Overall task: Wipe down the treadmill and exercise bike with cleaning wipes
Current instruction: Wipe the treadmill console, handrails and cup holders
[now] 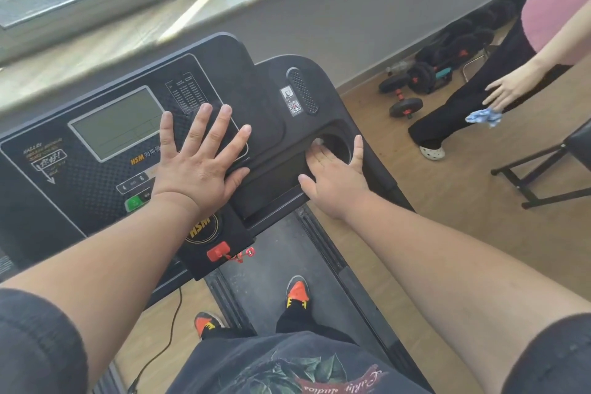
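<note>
I stand on a black treadmill, facing its console with a grey display. My left hand lies flat with spread fingers on the console, just right of the display. My right hand reaches into the round cup holder on the console's right side. Its fingers press a white wipe against the holder's rim; only a small corner of the wipe shows. The treadmill belt runs below, with my feet on and beside it.
Another person stands at the right with a blue-and-white cloth by their hand. Dumbbells lie on the wooden floor by the wall. A black bench frame stands far right. A red safety key hangs below the console.
</note>
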